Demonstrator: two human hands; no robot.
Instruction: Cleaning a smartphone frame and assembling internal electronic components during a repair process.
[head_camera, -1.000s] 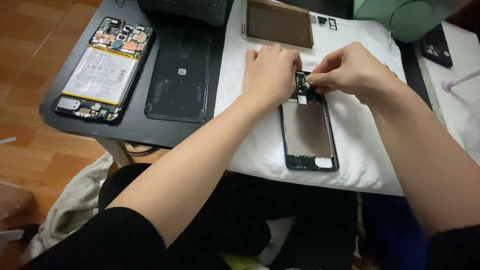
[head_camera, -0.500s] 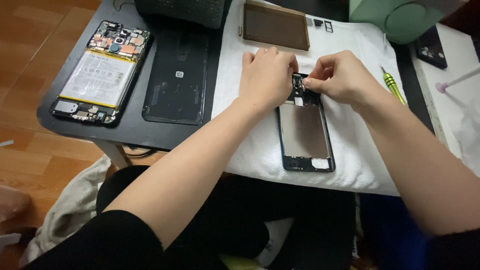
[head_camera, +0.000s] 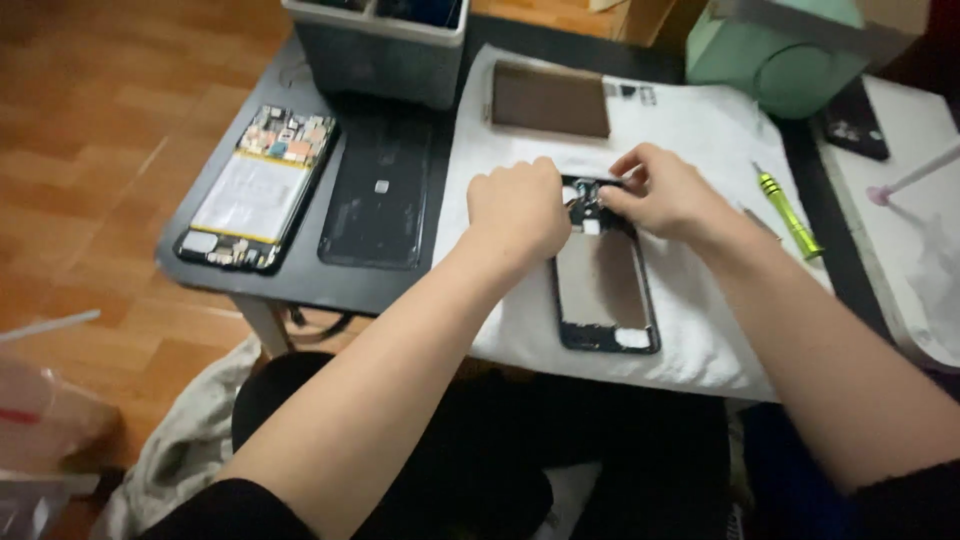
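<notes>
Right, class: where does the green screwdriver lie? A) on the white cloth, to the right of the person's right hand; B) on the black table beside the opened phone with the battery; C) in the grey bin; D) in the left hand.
A: the green screwdriver rests on the white cloth, just right of the right hand, and neither hand holds it.

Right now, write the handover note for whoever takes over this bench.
Left hand: closed, pressing beside the top of the opened phone frame on the white cloth.
Right hand: fingertips pinching at the frame's top end; what they grip is hidden.
Nearby: green screwdriver to the right on the cloth, brown panel above.
On the black table: second phone with exposed battery and a black back cover.
Done: frame lies open, interior bare.
Left: the work at the frame's top end.
</notes>
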